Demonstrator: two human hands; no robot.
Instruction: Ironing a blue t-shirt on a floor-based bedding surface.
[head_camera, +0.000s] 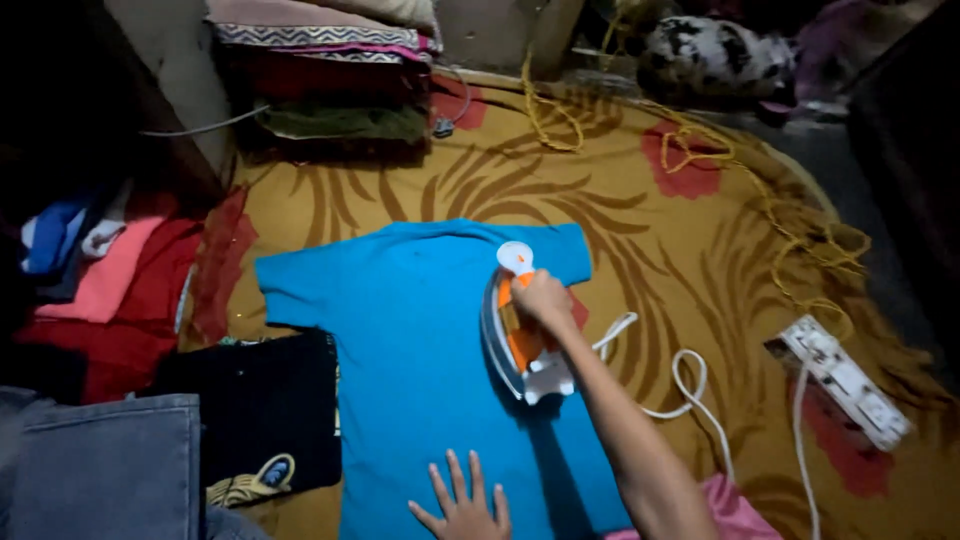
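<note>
While the right hand (541, 297) clamps the orange-and-white iron's (517, 335) handle, its rigid, likely weighty body rests on the soft blue T-shirt (420, 350); left hand (466, 503), fingers splayed, pins limp cloth.

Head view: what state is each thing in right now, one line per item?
Blue T-shirt: spread flat on the patterned blanket.
Iron: resting on the shirt, gripped by its handle.
Right hand: closed on the iron.
Left hand: open, fingers spread, flat on the shirt.
White cord: loose, looped on the blanket.
Power strip: lying on the blanket.
Folded clothes: stacked.
</note>
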